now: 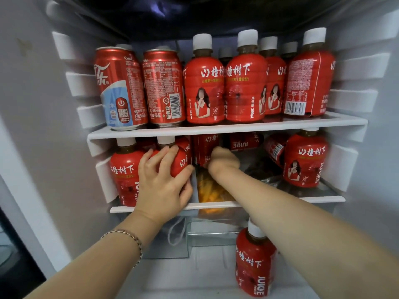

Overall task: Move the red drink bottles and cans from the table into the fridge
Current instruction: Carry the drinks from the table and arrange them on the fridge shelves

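Note:
The fridge (237,127) stands open in front of me. On its middle shelf (313,199) my left hand (164,182) grips a red juice bottle with a white cap (182,161), fingers over its shoulder and thumb on its right side. Another red bottle (123,169) stands just left of it. My right hand (224,160) reaches deeper into the same shelf, blurred, close to a red bottle at the back (205,147); its fingers are hidden. Two red cola cans (121,87) and several red bottles (244,83) fill the upper shelf.
A red bottle (306,160) stands at the right of the middle shelf, with another lying tilted (275,149) behind it. A bag of orange food (209,190) lies mid-shelf. One red bottle (254,262) stands on the fridge's bottom level, under my right forearm.

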The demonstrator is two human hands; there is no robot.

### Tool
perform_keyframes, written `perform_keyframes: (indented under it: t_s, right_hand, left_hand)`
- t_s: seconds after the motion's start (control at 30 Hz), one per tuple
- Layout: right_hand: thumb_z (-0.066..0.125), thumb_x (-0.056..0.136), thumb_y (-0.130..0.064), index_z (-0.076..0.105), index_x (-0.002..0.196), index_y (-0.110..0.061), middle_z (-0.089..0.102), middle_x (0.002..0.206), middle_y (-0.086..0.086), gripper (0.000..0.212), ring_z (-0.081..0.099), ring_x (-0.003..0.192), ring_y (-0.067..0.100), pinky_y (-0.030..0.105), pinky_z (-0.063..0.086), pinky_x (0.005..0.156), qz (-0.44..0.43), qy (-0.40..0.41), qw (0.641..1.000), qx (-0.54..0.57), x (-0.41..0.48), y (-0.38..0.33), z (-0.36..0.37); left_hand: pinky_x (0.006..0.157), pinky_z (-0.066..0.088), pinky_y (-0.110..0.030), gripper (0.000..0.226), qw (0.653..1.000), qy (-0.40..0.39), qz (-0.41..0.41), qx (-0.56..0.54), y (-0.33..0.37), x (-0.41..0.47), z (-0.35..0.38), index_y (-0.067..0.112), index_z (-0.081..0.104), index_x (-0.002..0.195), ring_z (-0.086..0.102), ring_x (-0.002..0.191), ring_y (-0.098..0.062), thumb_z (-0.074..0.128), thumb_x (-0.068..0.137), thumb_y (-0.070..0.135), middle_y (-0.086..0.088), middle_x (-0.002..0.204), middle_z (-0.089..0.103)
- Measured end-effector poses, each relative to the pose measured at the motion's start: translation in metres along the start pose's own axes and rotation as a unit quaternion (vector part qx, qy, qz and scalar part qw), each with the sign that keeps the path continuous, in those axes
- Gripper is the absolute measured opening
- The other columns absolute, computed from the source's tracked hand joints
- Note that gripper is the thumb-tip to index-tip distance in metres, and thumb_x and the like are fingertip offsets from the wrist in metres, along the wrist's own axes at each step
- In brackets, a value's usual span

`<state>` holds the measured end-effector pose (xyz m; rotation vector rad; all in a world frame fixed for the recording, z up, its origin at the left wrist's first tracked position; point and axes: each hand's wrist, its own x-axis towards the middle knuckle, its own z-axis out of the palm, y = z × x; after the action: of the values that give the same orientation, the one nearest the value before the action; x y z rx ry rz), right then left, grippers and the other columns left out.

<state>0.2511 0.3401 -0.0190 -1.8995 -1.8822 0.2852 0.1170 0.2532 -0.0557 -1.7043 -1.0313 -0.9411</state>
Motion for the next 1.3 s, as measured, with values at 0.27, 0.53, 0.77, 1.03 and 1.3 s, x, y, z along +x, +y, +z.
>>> perform_keyframes:
  t_s: [0.27, 0.53, 0.77, 1.03, 1.3]
  right_hand:
    - [0.056, 0.083, -0.015, 0.068, 0.104, -0.017, 0.060, 0.102, 0.010, 0.024, 0.053, 0.102, 0.029, 0.038, 0.037, 0.087, -0.099, 0.320, 0.939, 0.080, -0.080, 0.066, -0.033]
    - [0.068, 0.081, -0.023, 0.019, 0.145, -0.003, 0.027, 0.143, 0.025, 0.083, 0.024, 0.133, 0.039, 0.046, 0.021, 0.110, 0.071, 0.372, 0.916, 0.132, -0.075, 0.110, -0.055]
    - [0.078, 0.070, -0.038, 0.034, 0.133, -0.008, 0.034, 0.133, 0.021, 0.082, 0.036, 0.123, 0.038, 0.046, 0.036, 0.100, 0.129, 0.294, 0.934, 0.157, -0.067, 0.109, -0.061]
    - [0.078, 0.070, -0.042, 0.034, 0.133, -0.010, 0.053, 0.128, 0.009, 0.084, 0.055, 0.115, 0.027, 0.034, 0.044, 0.092, -0.051, 0.103, 0.965, 0.235, -0.078, 0.073, -0.046]
    - [0.068, 0.076, -0.055, 0.032, 0.137, -0.015, 0.044, 0.135, 0.013, 0.081, 0.045, 0.123, 0.030, 0.040, 0.042, 0.098, -0.042, 0.025, 0.985, 0.164, -0.053, 0.015, -0.021]
  left_hand:
    - [0.102, 0.025, -0.053, 0.024, 1.000, -0.012, 0.010, 0.010, 0.000, 0.000, 0.000, 0.012, 0.074, 0.083, 0.037, 0.115, -0.037, 0.054, 0.078, 0.025, -0.017, 0.125, 0.041]
    - [0.100, 0.030, -0.056, 0.025, 0.999, -0.038, 0.002, 0.027, 0.000, 0.000, -0.005, 0.012, 0.072, 0.082, 0.037, 0.114, -0.038, 0.051, 0.079, 0.025, -0.027, 0.116, 0.058]
    - [0.099, 0.032, -0.060, 0.030, 0.998, -0.060, -0.013, 0.010, 0.006, 0.003, -0.011, 0.011, 0.072, 0.084, 0.036, 0.115, -0.039, 0.048, 0.080, 0.028, -0.027, 0.119, 0.056]
    - [0.098, 0.032, -0.063, 0.030, 0.998, -0.050, -0.032, 0.004, 0.010, 0.002, -0.008, 0.009, 0.072, 0.082, 0.035, 0.115, -0.040, 0.049, 0.078, 0.027, -0.030, 0.117, 0.057]
    - [0.098, 0.032, -0.063, 0.028, 0.998, -0.051, -0.027, 0.003, 0.010, 0.001, -0.011, 0.009, 0.072, 0.083, 0.036, 0.115, -0.039, 0.050, 0.079, 0.025, -0.030, 0.118, 0.058]
